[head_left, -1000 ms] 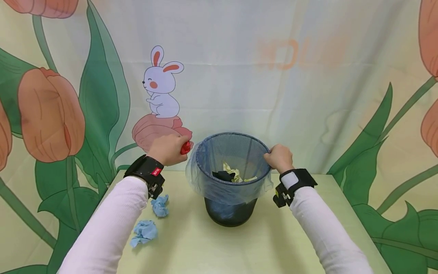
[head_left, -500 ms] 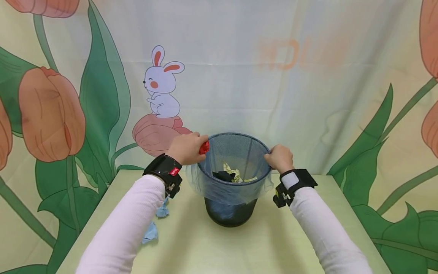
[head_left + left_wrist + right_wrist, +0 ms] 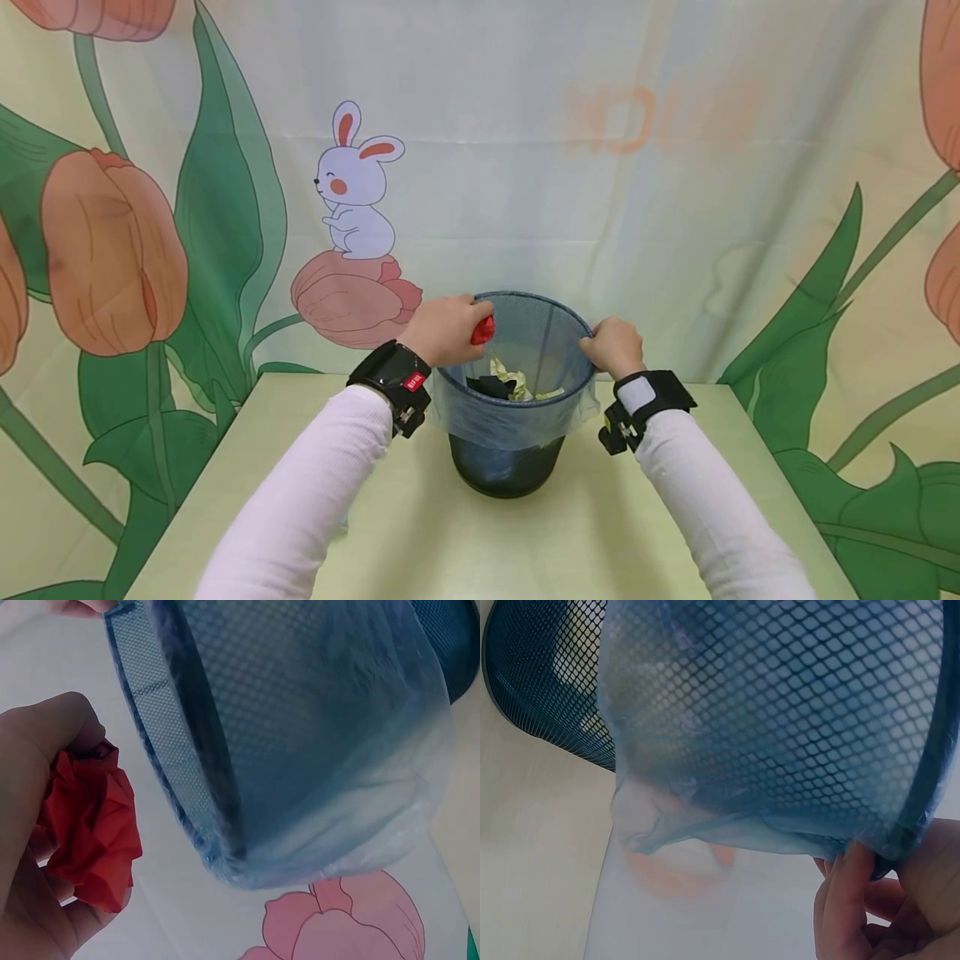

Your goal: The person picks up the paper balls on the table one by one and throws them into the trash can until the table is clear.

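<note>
A dark mesh wastebasket [image 3: 504, 467] stands upright on the table, lined with a translucent blue bag [image 3: 517, 429] folded over its rim. Inside lie crumpled yellow paper [image 3: 517, 382] and a black piece [image 3: 489, 386]. My left hand [image 3: 445, 327] holds a crumpled red paper ball [image 3: 483, 330] over the basket's left rim. In the left wrist view the red ball [image 3: 94, 825] is pinched between thumb and fingers, apart from the rim. At the right rim my right hand [image 3: 617, 346] grips the edge; the right wrist view shows its fingers [image 3: 847, 900] curled against the bag and rim.
The pale table [image 3: 480, 550] extends around the basket. A sliver of light blue crumpled paper [image 3: 342, 527] shows beside my left sleeve, which hides the rest. Behind the table hangs a printed curtain [image 3: 495, 167] with tulips and a rabbit.
My left hand has moved right with the red paper ball, from beside the basket to above its left rim. The left sleeve now covers most of the blue papers. My right hand has stayed put.
</note>
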Motion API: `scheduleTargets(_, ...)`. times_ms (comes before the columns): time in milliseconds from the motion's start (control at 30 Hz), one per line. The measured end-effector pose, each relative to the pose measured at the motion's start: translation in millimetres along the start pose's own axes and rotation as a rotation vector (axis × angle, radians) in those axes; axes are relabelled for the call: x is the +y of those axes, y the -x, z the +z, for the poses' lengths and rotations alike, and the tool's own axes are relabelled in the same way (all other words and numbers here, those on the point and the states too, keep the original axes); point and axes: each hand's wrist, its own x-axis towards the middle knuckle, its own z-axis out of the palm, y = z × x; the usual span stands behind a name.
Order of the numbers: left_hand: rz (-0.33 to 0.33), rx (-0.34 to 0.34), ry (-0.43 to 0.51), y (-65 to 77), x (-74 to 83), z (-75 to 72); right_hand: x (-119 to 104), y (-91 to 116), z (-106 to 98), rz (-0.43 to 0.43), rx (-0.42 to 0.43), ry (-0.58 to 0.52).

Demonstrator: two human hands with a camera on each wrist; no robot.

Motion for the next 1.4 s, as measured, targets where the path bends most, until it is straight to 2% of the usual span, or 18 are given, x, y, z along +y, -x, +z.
scheduleTargets(333, 0.004, -0.049, -0.022, -10.2, 21.7, 3.5, 0, 2, -5, 0.012, -0.037, -0.003)
scheduleTargets(500, 0.032, -0.058, 0.007, -11.0, 26.8, 8.9, 1, 2, -4, 0.008, -0.038, 0.007)
scheduleTargets(700, 0.052, -0.032, 0.024, -11.1, 27.9, 9.9, 2, 0, -3, 0.008, -0.052, -0.005)
scheduleTargets(933, 0.045, -0.020, 0.039, -10.2, 27.8, 8.1, 3, -3, -2, -0.002, -0.044, -0.004)
scheduleTargets(1167, 0.063, 0.032, 0.063, -6.1, 24.9, 8.1, 2, -2, -2, -0.001, -0.038, 0.000)
scheduleTargets(1400, 0.044, 0.011, 0.072, -2.8, 18.9, 9.8, 2, -1, -3, 0.008, -0.038, -0.003)
